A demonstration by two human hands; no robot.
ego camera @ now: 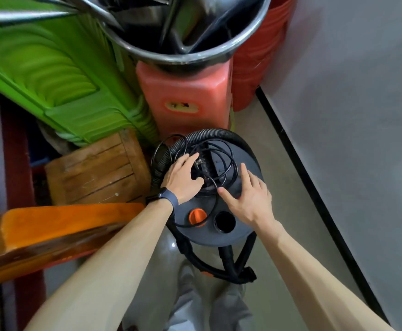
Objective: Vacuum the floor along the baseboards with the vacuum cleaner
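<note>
A round dark-grey vacuum cleaner [245, 158] stands on the floor in front of me, with an orange knob [197, 216] and an open round port [224, 222] on its lid. A black ribbed hose [171, 151] and a thin black power cord [231, 163] lie coiled on top. My left hand [183, 180], a dark band at its wrist, lies over the coil with fingers spread and the thumb tucked against the cord. My right hand [247, 199] rests flat on the lid, fingers straight. A black baseboard [314, 197] runs along the grey wall at right.
Stacked green plastic chairs [47, 68], a wooden crate [94, 170], an orange wooden piece [51, 230], red stools [185, 96] and a metal basin [183, 27] crowd the left and back. Bare grey floor [286, 211] lies between the vacuum cleaner and the baseboard.
</note>
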